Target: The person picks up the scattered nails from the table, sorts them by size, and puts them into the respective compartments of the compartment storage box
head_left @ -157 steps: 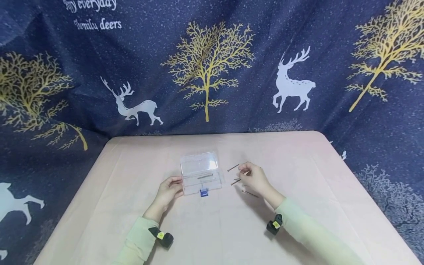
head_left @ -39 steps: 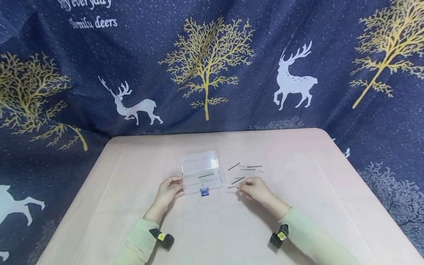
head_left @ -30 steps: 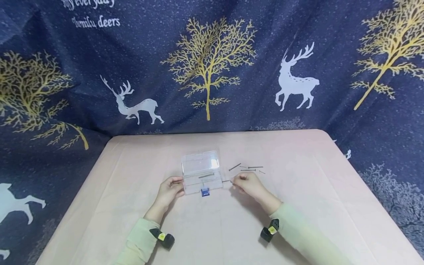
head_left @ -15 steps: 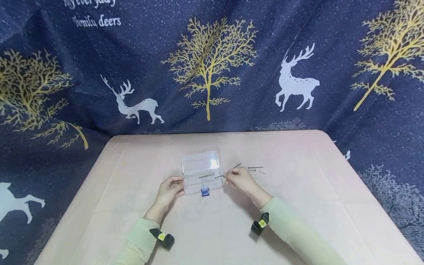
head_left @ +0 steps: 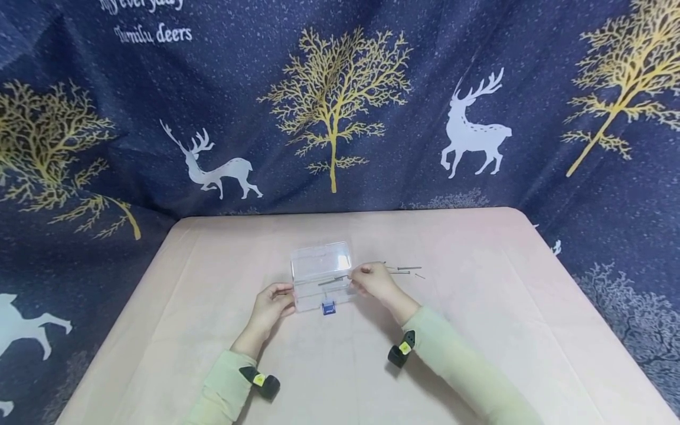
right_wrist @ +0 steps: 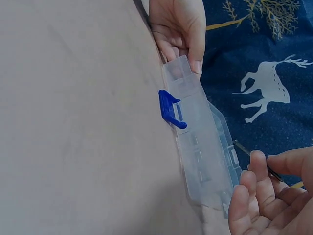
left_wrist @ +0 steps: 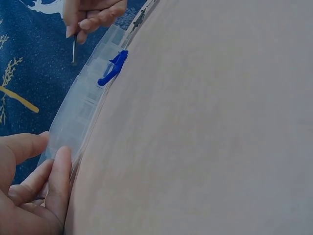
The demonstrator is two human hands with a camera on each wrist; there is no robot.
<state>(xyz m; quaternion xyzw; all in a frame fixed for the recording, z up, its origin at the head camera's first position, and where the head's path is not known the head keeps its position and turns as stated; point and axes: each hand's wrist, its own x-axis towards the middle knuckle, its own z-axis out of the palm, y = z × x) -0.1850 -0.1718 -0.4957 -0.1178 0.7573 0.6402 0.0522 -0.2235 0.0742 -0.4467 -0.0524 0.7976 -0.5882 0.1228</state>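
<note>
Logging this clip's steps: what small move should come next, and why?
Probably the right hand should lower its pinched nail into the clear box: the lid stands open, another nail lies inside, and the left hand holds its left side.

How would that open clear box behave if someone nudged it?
The clear box looks like thin plastic, so it is probably light and fairly stiff. Being rectangular, it would likely slide rather than roll. Its lid stands open, so that part might swing.

Pale pink tabletop [head_left: 478,277]; behind, navy cloth [head_left: 223,82] with gold trees [head_left: 333,127], white deer [head_left: 474,134], white lettering [head_left: 175,33].
</note>
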